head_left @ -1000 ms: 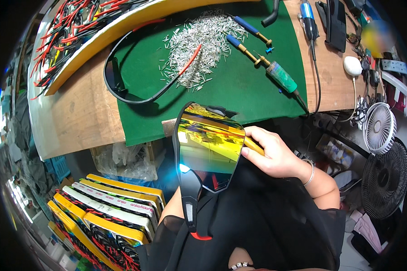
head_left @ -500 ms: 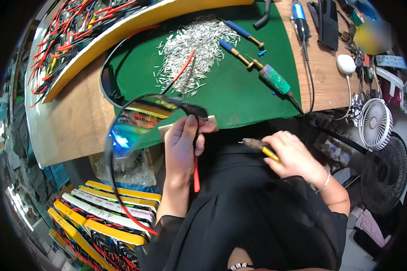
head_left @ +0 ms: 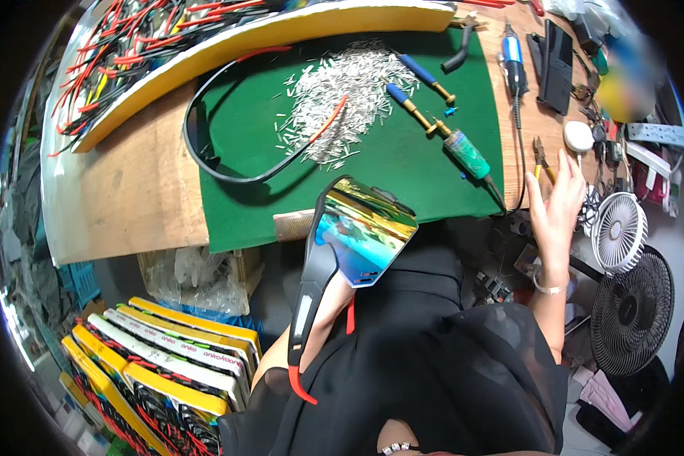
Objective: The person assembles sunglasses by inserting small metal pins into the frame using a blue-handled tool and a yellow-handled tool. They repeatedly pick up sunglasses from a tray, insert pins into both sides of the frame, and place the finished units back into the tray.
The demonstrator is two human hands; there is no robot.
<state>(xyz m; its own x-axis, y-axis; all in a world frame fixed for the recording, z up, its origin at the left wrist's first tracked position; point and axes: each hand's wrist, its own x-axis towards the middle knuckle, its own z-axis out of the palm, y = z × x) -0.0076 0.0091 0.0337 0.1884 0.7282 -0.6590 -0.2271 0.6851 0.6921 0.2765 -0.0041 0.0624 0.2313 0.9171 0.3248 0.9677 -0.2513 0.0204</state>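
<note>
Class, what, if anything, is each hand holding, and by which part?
The left hand holds the mirrored glasses from behind; the gripped part is hidden. The right hand, open beside the pliers, appears to hold nothing.

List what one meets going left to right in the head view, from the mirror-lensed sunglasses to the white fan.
Mirror-lensed sunglasses → green-handled tool → blue-bodied tool → pliers → white round device → white fan.
</note>
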